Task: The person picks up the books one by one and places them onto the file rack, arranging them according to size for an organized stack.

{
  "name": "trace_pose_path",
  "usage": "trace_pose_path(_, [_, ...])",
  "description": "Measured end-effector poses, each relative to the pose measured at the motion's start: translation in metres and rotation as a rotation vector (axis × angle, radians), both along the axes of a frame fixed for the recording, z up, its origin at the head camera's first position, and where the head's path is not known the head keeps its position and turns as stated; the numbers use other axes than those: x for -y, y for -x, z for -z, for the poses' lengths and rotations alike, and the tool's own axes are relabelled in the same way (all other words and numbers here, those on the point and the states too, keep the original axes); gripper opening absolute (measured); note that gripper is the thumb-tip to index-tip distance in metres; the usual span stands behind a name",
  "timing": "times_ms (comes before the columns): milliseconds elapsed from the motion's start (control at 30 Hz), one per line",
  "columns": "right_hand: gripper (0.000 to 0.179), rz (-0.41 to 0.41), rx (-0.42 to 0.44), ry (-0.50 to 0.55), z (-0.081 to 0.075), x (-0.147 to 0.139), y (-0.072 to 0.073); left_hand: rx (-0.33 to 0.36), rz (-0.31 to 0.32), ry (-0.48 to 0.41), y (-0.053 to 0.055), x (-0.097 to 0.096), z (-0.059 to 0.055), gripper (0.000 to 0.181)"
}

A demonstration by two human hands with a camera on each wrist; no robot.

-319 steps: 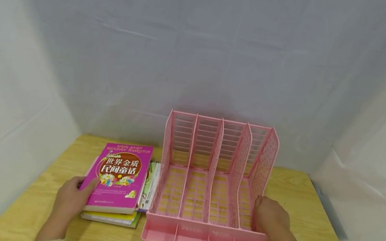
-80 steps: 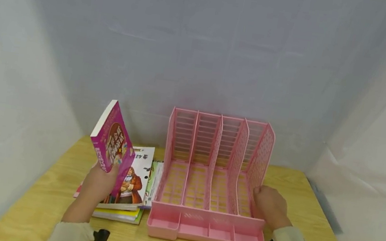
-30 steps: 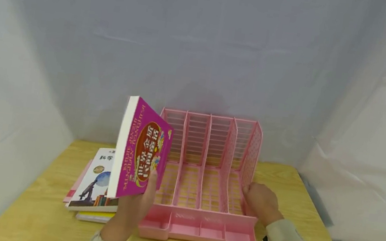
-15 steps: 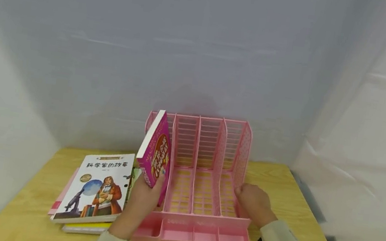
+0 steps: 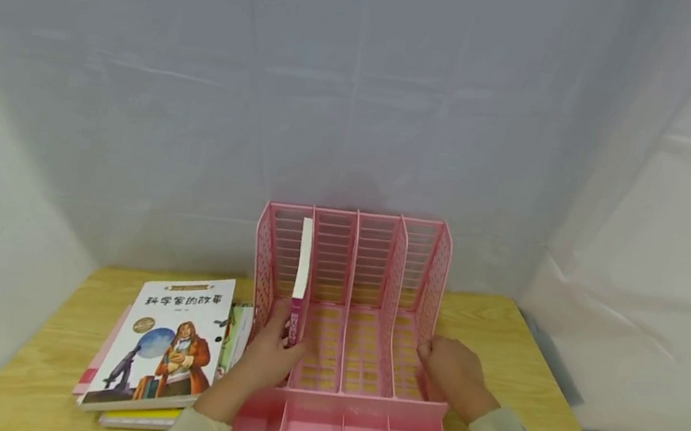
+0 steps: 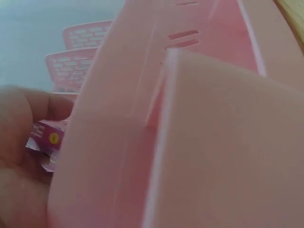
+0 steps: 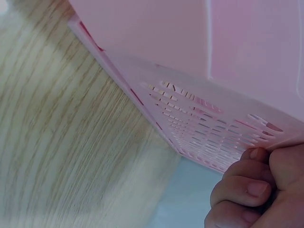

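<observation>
Inside the left hand (image 5: 268, 353) sits a purple book (image 5: 303, 268), pinched by its spine (image 5: 295, 320), probably the best hold, likely stiff; right hand (image 5: 454, 374) grips pink rack (image 5: 365, 406).

We see a creased, greyish backdrop sheet (image 5: 351, 84) hanging behind a light wood-grain tabletop (image 5: 517, 365); paler sheeting (image 5: 653, 288) flanks it on both sides; we find the light soft and diffuse.

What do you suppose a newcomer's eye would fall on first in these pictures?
Probably the pink rack near the middle of the table. Next would come the purple book that the left hand holds upright in the rack's leftmost slot, then the white book atop the pile at left.
</observation>
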State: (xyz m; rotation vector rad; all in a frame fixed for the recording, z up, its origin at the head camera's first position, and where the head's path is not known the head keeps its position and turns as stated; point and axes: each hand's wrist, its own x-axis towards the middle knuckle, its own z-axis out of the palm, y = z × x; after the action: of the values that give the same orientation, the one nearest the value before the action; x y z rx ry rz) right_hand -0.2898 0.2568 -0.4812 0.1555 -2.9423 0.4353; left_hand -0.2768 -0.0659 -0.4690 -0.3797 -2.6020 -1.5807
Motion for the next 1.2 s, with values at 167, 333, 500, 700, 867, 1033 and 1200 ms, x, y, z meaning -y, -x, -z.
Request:
trace_pose_path(167, [0.038, 0.004, 0.001, 0.01, -0.002, 0.001, -0.001, 0.024, 0.046, -0.011, 0.001, 0.0, 0.005, 0.09])
trace_pose_path(333, [0.037, -0.005, -0.003, -0.017, -0.003, 0.001, -0.003, 0.02, -0.007, 0.043, 0.001, -0.002, 0.006, 0.084])
trace_pose_path(500, [0.039, 0.013, 0.024, -0.012, -0.001, 0.001, -0.001, 0.019, -0.067, 0.126, 0.0, -0.006, 0.007, 0.08])
trace_pose_path(700, [0.039, 0.03, 0.041, -0.005, 0.002, 0.0, 0.001, 0.028, -0.086, 0.177, -0.001, -0.01, 0.011, 0.089])
trace_pose_path(867, [0.039, 0.054, 0.061, 0.021, 0.0, 0.001, 0.001, 0.028, -0.092, 0.207, -0.002, -0.009, 0.01, 0.091])
trace_pose_path(1033, [0.038, 0.054, 0.052, 0.031, 0.0, 0.002, -0.001, 0.02, -0.087, 0.197, -0.001, -0.009, 0.01, 0.088])
trace_pose_path(1200, [0.038, 0.044, 0.037, 0.022, -0.001, 0.001, -0.001, 0.018, -0.086, 0.177, 0.005, -0.011, 0.011, 0.082])
